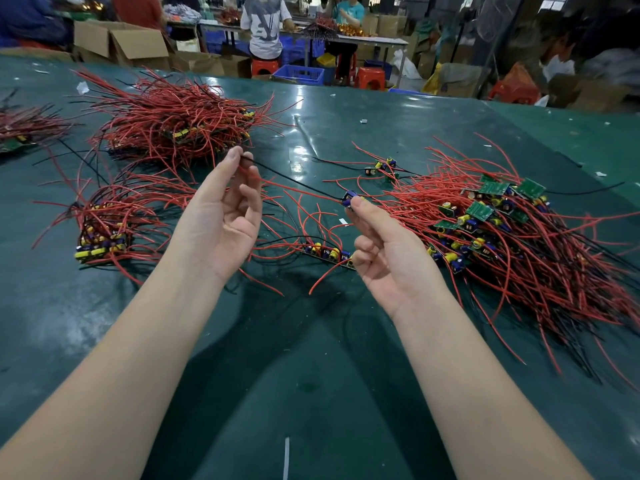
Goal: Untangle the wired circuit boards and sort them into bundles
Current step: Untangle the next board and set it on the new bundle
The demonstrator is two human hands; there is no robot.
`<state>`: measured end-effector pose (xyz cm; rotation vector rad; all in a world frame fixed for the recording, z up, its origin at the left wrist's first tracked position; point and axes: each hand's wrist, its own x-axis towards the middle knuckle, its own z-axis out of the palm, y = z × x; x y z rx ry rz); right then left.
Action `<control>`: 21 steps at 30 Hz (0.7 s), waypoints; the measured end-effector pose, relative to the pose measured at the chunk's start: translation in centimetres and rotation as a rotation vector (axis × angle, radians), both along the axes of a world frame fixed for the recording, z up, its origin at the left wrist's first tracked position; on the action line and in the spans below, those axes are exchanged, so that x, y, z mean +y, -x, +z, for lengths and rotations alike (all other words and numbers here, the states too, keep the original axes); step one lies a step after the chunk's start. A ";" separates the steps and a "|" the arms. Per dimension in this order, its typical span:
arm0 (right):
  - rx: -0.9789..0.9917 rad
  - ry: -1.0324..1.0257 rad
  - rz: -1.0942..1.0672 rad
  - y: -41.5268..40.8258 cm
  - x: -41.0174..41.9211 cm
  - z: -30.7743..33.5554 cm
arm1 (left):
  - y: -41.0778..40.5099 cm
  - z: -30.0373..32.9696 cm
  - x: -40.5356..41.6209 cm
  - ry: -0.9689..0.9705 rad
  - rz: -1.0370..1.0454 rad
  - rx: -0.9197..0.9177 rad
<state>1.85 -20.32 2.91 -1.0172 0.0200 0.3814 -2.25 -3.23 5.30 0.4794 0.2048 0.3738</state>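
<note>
My right hand (384, 251) pinches a small circuit board (349, 198) with blue and yellow parts, lifted above the green table (311, 393). Its black wire (294, 180) runs taut to my left hand (228, 216), which pinches the wire's end between thumb and forefinger. A large tangled heap of boards with red wires (502, 230) lies to the right. A sorted bundle (104, 230) sits at the left, and a bigger pile (173, 126) lies behind it. A row of boards (327, 253) rests between my hands.
A single loose board (382, 168) lies in the middle behind my hands. Another pile (20, 129) sits at the far left edge. Beyond the table are people at a workbench, cardboard boxes (121, 39), blue crates (299, 74) and red stools (370, 77).
</note>
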 end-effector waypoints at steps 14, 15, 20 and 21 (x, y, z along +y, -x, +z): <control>-0.098 0.088 -0.102 -0.3 -0.3 0.2 | -0.4 -1.0 0.3 -0.439 0.205 0.027; -0.096 0.089 -0.100 -0.3 -0.3 0.2 | -0.5 -1.0 0.3 -0.434 0.195 0.027; -0.050 0.052 -0.074 -0.4 -0.4 0.1 | -0.5 -0.9 0.3 -0.319 0.072 0.051; -0.027 0.037 -0.059 -0.5 -0.4 0.2 | -0.5 -0.9 0.3 -0.295 0.040 0.056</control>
